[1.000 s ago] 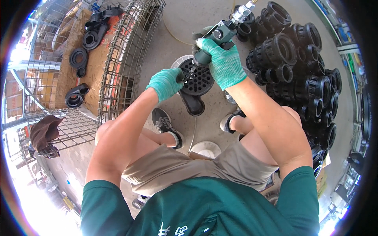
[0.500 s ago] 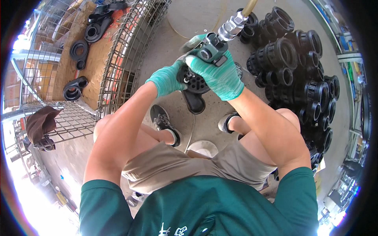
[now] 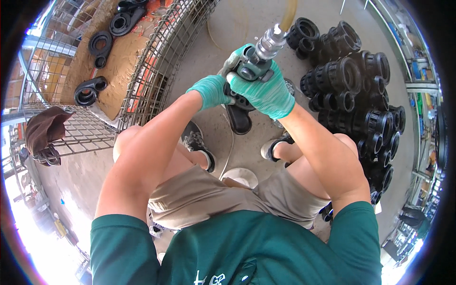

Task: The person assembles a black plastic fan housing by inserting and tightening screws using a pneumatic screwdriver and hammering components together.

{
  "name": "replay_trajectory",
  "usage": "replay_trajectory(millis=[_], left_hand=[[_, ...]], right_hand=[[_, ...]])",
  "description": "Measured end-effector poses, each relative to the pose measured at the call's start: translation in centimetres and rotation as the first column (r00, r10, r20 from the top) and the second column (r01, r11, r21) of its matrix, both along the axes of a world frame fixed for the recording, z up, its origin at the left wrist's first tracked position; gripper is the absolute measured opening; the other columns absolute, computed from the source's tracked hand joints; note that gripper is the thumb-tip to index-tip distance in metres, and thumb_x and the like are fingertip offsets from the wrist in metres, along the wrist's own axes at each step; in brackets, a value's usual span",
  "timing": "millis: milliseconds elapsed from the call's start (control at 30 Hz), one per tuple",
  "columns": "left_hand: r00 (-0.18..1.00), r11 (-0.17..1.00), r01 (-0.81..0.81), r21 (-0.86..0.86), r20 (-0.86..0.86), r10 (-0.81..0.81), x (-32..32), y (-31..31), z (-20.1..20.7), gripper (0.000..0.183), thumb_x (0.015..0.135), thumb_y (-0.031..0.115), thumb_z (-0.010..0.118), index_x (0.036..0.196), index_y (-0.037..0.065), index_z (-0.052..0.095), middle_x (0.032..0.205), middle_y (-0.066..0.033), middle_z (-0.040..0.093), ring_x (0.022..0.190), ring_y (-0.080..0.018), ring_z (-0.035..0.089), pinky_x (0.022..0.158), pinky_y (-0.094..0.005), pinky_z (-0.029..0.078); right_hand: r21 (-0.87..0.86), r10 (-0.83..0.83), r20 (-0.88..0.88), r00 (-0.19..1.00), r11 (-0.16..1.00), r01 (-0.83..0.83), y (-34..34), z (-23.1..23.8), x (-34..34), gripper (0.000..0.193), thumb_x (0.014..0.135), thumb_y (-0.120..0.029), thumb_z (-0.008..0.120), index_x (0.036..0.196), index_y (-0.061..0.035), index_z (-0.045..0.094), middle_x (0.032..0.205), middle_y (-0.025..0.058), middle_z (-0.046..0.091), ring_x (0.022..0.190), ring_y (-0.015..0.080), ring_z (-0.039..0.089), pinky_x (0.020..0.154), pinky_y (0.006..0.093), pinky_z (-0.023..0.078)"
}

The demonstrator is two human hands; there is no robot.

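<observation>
Both my hands wear green gloves with grey palms. My right hand [image 3: 263,92] is wrapped round an air-powered tool [image 3: 254,69]. A metal fitting [image 3: 270,42] joins the tool to a yellowish hose [image 3: 289,16]. Just left of it, my left hand [image 3: 209,92] grips the edge of a black plastic part [image 3: 239,119], its thumb on the near side. A rounded lobe of this part hangs toward me, and holes show in its wider body. The tool and right hand cover the rest, so the tool's working end is hidden.
Stacked black ribbed pipe fittings [image 3: 332,78] stand to the right. At left, a wire cage [image 3: 156,57] has several black ring-shaped parts [image 3: 99,45] on cardboard, and a brown cloth [image 3: 47,128] hangs on its mesh. Small shiny pieces [image 3: 289,88] lie beyond my right wrist.
The tool and right hand have shifted slightly left and down over the black part, hiding more of it. My left hand has moved slightly right. The whole view has also shifted a little.
</observation>
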State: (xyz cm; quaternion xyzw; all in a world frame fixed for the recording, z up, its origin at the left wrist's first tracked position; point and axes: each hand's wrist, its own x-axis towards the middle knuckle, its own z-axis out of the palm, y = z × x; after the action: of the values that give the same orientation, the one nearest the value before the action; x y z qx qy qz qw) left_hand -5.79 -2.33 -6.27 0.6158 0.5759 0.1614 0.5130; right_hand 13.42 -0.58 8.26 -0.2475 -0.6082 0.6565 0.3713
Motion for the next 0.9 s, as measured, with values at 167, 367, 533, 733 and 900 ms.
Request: replay_trajectory(millis=[167,367,533,733,900], left_hand=[[0.938,0.991,0.132,0.001,-0.323,-0.125,0.0,0.0,1.3,0.042,0.080,0.030,0.082,0.114,0.007,0.071,0.098,-0.0162,0.074,0.095,-0.0336,0.070,0.087,-0.0417,0.053],[0.998,0.996,0.058,0.071,-0.032,-0.056,0.2,-0.4,2.9,0.061,0.079,0.026,0.084,0.132,0.007,0.060,0.105,-0.0183,0.073,0.100,-0.0356,0.069,0.088,-0.0441,0.053],[0.944,0.995,0.099,0.002,-0.316,-0.093,1.1,-0.9,6.2,0.057,0.081,0.019,0.084,0.129,0.006,0.057,0.105,-0.0164,0.073,0.096,-0.0313,0.067,0.085,-0.0421,0.053],[0.986,0.994,0.060,0.094,-0.163,-0.044,-0.8,-0.6,-0.8,0.056,0.081,0.026,0.084,0.129,0.006,0.062,0.108,-0.0139,0.073,0.095,-0.0323,0.068,0.088,-0.0419,0.054],[0.962,0.988,-0.138,-0.068,0.228,0.151,-0.1,-0.6,4.3,0.033,0.091,0.017,0.070,0.121,0.005,0.065,0.096,-0.0076,0.072,0.083,-0.0196,0.065,0.074,-0.0348,0.054]], right_hand=[[0.104,0.043,0.019,0.999,0.994,-0.044,-0.1,0.3,-0.3,0.035,0.083,-0.001,0.074,0.117,-0.0065,0.065,0.102,-0.0002,0.070,0.093,0.0103,0.065,0.089,0.0288,0.054],[-0.030,0.086,-0.038,0.996,0.996,-0.087,0.7,0.4,-0.1,0.031,0.085,0.000,0.073,0.115,-0.0065,0.066,0.103,0.0005,0.070,0.095,0.0099,0.064,0.091,0.0297,0.053],[-0.083,0.059,-0.077,0.995,0.994,-0.066,1.1,0.6,0.3,0.029,0.085,0.000,0.072,0.113,-0.0065,0.067,0.102,0.0001,0.070,0.092,0.0099,0.064,0.089,0.0291,0.054],[0.016,0.129,-0.033,0.991,0.992,-0.129,-0.2,0.6,-0.4,0.028,0.085,-0.003,0.076,0.111,-0.0041,0.065,0.102,0.0008,0.068,0.096,0.0118,0.062,0.091,0.0301,0.052],[0.057,0.086,-0.049,0.995,0.995,-0.083,0.6,2.5,0.7,0.030,0.084,-0.006,0.080,0.111,-0.0056,0.069,0.087,-0.0058,0.061,0.081,0.0060,0.055,0.080,0.0265,0.050]])
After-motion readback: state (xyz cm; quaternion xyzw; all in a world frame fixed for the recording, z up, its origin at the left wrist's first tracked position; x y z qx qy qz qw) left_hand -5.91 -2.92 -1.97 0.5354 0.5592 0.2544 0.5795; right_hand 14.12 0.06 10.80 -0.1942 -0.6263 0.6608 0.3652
